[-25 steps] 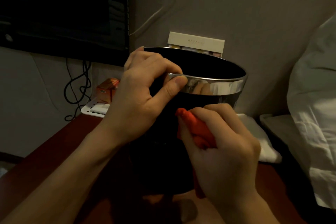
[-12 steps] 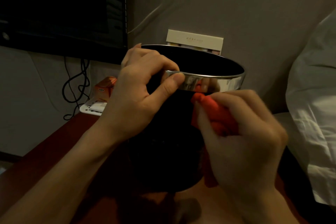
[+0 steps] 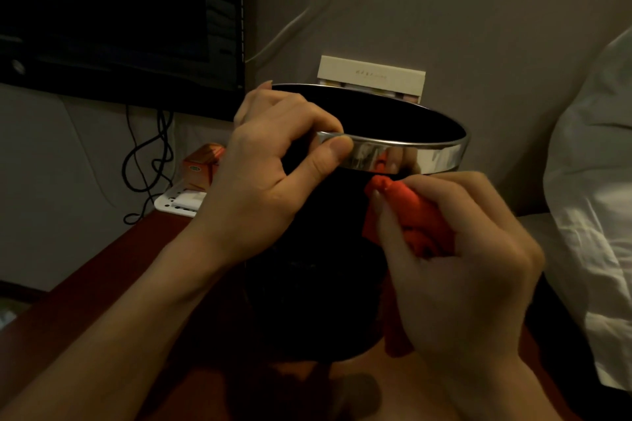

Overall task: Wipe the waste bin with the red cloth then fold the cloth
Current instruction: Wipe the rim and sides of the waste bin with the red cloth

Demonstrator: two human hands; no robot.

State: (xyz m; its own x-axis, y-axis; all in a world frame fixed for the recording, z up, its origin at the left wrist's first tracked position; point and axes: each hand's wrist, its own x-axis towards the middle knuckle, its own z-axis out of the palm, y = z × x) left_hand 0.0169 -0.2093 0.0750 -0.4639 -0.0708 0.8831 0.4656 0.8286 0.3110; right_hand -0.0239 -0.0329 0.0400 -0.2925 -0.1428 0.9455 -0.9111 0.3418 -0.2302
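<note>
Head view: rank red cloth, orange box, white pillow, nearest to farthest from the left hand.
1. red cloth: just right of the left hand, bunched in the right hand against the waste bin.
2. orange box: left of the hand, farther back near the wall.
3. white pillow: far right edge, beyond the bin.

Dim room: grey wall (image 3: 478,10), dark screen (image 3: 119,10), wooden table (image 3: 85,301)

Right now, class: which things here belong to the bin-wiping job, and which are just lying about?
In the job: waste bin, red cloth, left hand gripping the rim, right hand holding the cloth.

Lying about: orange box, black cables, television, white bedding.
</note>
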